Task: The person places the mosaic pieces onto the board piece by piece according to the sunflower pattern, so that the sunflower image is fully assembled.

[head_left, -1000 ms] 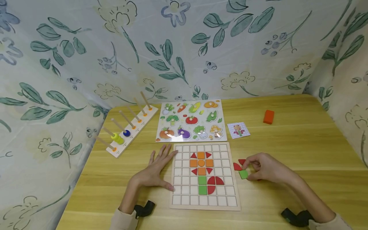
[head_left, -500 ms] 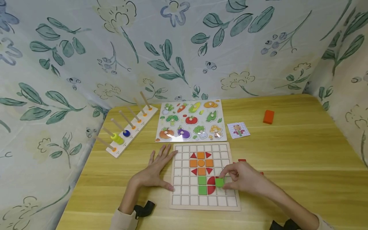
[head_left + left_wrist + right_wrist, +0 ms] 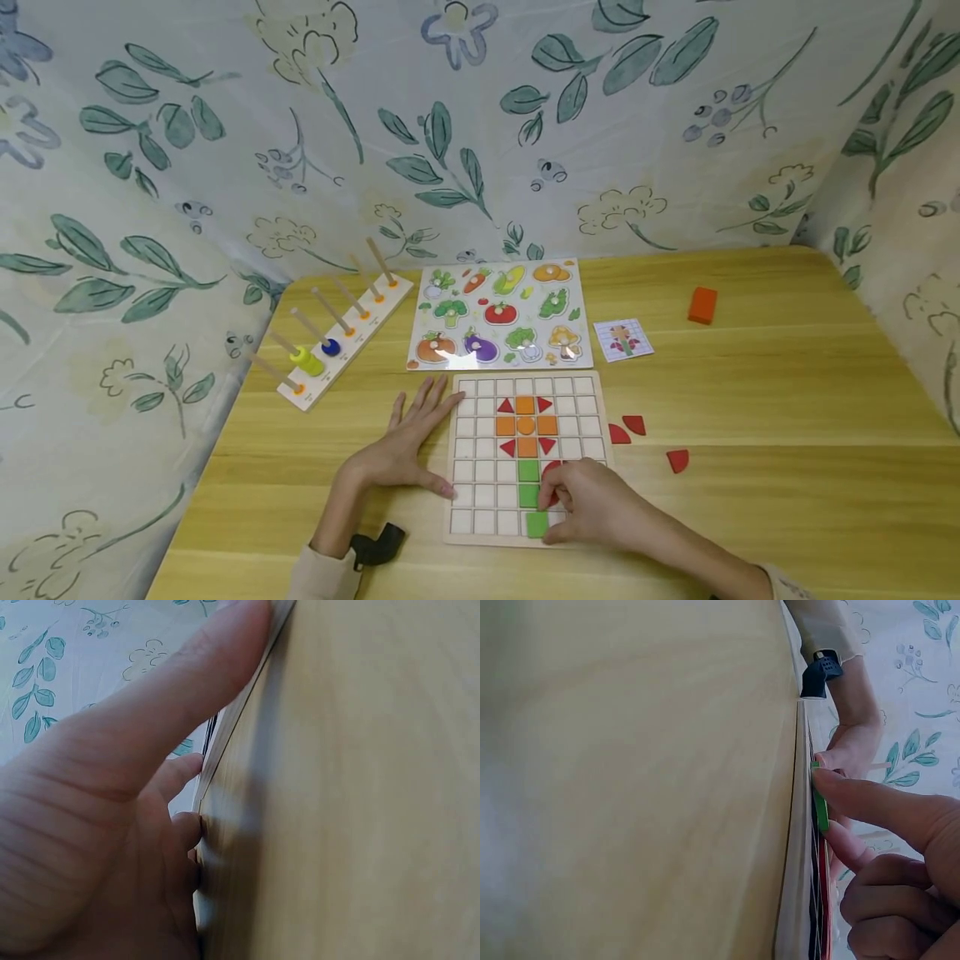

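A wooden grid board [image 3: 474, 472] lies flat on the table. My left hand [image 3: 402, 457] rests along the board's left edge with fingers spread; in the left wrist view its thumb [image 3: 202, 675] touches that edge. Between thumb and fingertip my right hand [image 3: 603, 502] pinches a green square tile [image 3: 537, 525] over the bottom row, below two green squares [image 3: 528, 482] in the grid. In the right wrist view the green tile [image 3: 822, 808] is tilted at the board's surface. Orange squares [image 3: 525, 405], an orange circle [image 3: 526, 425] and red triangles [image 3: 507, 448] fill upper cells. The hand partly hides red quarter-circles.
Three red quarter-circle pieces [image 3: 678, 461] lie right of the board. Behind it are a vegetable puzzle [image 3: 489, 333], a small pattern card [image 3: 623, 340] and an orange-red block [image 3: 702, 306]. A peg stand [image 3: 345, 344] with coloured rings stands at the left.
My right hand has picked the green square tile up from the table beside the red pieces and carried it left and down to the board's bottom row. The left hand has not moved.
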Tool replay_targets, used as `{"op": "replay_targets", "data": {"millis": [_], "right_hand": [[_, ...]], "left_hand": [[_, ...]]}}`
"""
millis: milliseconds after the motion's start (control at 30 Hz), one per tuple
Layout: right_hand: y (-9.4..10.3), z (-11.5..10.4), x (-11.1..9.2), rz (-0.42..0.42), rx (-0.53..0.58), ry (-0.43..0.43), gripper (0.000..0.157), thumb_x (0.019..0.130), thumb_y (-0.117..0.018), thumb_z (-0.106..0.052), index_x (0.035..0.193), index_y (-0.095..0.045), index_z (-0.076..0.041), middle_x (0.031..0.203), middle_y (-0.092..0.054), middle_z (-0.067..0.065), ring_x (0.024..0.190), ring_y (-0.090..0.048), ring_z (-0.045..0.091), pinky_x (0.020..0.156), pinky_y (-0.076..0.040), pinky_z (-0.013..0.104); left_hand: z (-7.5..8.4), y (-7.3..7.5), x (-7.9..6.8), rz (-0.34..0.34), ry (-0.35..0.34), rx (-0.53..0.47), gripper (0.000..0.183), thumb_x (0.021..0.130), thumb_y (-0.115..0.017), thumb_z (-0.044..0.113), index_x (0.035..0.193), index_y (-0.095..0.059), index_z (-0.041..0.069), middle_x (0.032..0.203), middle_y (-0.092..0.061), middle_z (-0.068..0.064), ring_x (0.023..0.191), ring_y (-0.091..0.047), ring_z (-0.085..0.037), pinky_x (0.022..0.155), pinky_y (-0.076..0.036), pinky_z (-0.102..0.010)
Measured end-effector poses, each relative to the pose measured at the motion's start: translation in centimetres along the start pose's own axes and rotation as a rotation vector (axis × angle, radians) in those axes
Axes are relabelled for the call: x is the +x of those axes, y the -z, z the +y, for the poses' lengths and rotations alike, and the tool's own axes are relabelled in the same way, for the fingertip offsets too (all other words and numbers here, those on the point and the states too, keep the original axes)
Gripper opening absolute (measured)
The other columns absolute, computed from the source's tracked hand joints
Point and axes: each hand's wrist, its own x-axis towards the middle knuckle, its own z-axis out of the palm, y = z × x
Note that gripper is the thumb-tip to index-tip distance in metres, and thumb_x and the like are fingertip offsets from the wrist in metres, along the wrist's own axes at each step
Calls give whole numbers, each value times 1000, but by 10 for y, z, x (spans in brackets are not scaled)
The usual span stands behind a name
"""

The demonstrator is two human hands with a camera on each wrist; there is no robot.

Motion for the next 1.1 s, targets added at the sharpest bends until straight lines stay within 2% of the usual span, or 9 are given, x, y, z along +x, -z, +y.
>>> {"op": "replay_targets", "data": {"millis": [133,367,500,1100], "right_hand": [[2,1,0,-4,-21,24,28,70,-96,-28,84,-72,-25,59,-42,-13,54,-37,1,52,-29,17],[5,10,4,-98,151,79,24,78,-92,-19,99,-82,-24,59,-34,-11,54,-30,-1,54,-29,14],[6,14,6,-137,189,79,24,79,-90,-17,101,-84,-23,57,-31,-11,54,-29,-1,52,-25,15],[5,8,11,-149,106,103,21,80,-90,-15,97,-83,-23,56,-31,-13,54,-29,-2,56,-30,12]], "left_hand": [[0,0,0,-1,2,-2,132,69,-93,51,168,-12,20,175,15,-12,160,20,-38,122,19,-69],[-1,0,0,0,-1,-3,132,69,-94,50,168,-12,19,175,14,-13,160,20,-38,122,19,-70],[-1,-1,0,-4,3,0,132,70,-93,50,168,-10,20,175,15,-11,160,21,-36,122,19,-69],[-1,0,0,5,-14,-10,131,71,-93,49,168,-12,18,175,14,-14,160,20,-40,121,19,-71]]}}
